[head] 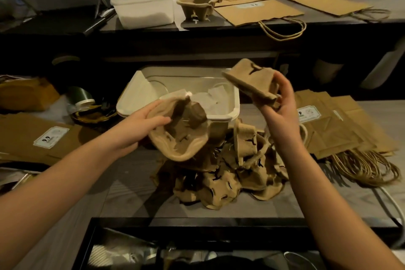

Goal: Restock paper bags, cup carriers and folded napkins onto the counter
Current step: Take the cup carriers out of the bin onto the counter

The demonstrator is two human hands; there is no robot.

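Head view: my left hand (140, 125) grips a cup carrier (182, 138) by its rim, fingers (129, 147) curled under, thumb on top, open side tilted toward me. My right hand (282, 103) is raised higher and pinches a second carrier (252, 81) at its end, fingers wrapped round the edge, carrier tilted. Both are in the air, apart from each other, above a loose heap of carriers (230, 171) on the near counter (131, 193).

Just behind the heap is an open white tub (232, 114) with white napkins (210, 98) inside. A fanned stack of paper bags (333, 129), handles toward me, lies right of the heap. One labelled bag (43, 136) lies flat at left.

On the raised back counter (328, 21): a lidded white box (142, 2), just beside it one upright carrier (197, 5), then flat bags (258, 11), and another flat bag (322, 0) further right.
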